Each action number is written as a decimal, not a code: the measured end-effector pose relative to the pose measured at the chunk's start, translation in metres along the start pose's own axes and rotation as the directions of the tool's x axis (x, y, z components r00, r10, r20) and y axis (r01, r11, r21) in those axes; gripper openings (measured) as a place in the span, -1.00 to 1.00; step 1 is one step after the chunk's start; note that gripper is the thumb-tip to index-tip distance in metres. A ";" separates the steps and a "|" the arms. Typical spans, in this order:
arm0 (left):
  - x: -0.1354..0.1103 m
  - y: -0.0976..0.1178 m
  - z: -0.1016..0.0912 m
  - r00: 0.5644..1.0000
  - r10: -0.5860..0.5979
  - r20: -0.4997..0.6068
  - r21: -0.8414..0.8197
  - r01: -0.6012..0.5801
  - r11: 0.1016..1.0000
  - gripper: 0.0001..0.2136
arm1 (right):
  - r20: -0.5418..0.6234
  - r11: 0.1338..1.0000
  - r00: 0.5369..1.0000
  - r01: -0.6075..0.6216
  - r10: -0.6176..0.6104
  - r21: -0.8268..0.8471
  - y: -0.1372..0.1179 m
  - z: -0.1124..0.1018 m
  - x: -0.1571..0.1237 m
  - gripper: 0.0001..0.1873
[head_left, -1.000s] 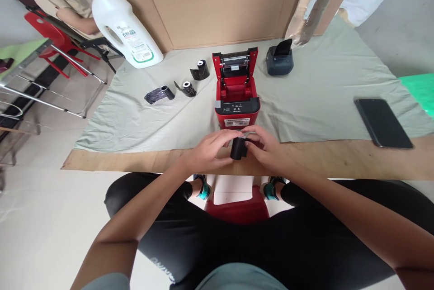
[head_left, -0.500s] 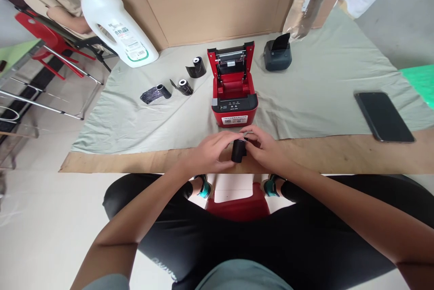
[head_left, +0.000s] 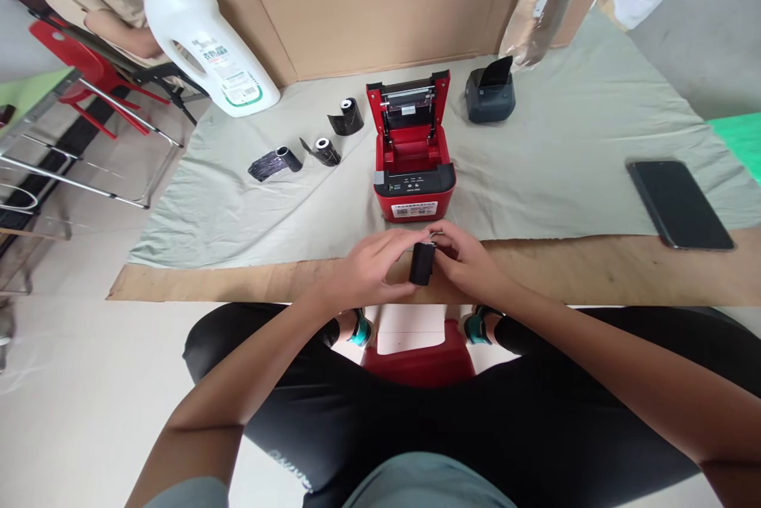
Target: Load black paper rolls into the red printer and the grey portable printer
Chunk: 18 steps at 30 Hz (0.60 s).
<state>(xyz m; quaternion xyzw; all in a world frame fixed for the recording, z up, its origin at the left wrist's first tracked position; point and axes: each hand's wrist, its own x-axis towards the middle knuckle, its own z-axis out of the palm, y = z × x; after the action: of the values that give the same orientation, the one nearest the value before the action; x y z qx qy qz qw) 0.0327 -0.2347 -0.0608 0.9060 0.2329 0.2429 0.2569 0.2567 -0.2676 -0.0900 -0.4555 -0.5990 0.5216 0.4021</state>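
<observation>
Between both hands, over the table's front edge, stands a small black paper roll (head_left: 422,264), held upright. My left hand (head_left: 377,266) is closed on it, thumb at its lower end and fingers at its top. My right hand (head_left: 464,258) pinches its right side near the top. Just beyond the hands sits a red label printer (head_left: 414,183), its lid raised and its paper bay showing bare red inside. To its left lie three more black rolls: one roll (head_left: 349,116) at the back, another roll (head_left: 324,151) in the middle, and a roll (head_left: 288,159) with a crumpled strip.
A white detergent bottle (head_left: 208,40) stands at the back left against a cardboard sheet (head_left: 380,9). Right of the red printer is a small dark printer (head_left: 491,100) with black paper sticking out. A phone (head_left: 681,203) lies at the right. Other people sit behind.
The black roll has turned slightly in my fingers, its flat side now showing more. The whole view has shifted a little; the things on the table stay put.
</observation>
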 end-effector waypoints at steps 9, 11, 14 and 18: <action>0.002 0.003 -0.005 0.995 0.088 -0.040 0.122 -0.082 0.989 -0.51 | -0.011 0.998 1.000 -0.030 0.030 -0.046 0.001 0.002 -0.001 -0.81; 0.002 0.002 -0.004 0.993 0.107 -0.051 0.165 -0.097 0.981 -0.52 | -0.016 0.999 0.999 -0.039 0.039 -0.029 0.000 0.001 -0.001 -0.81; 0.002 0.001 -0.004 0.994 0.104 -0.021 0.240 -0.096 0.966 -0.55 | -0.029 0.999 0.999 -0.041 0.042 0.020 0.001 0.000 -0.002 -0.81; 0.001 0.001 -0.003 0.990 0.140 0.021 0.318 -0.140 0.938 -0.63 | -0.063 0.999 0.997 -0.042 0.044 0.031 0.003 0.001 -0.002 -0.82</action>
<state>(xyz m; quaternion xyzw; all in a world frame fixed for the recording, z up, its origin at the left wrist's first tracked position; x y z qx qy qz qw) 0.0319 -0.2336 -0.0577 0.9495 0.2042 0.2207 0.0891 0.2571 -0.2697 -0.0928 -0.4787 -0.5680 0.5242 0.4165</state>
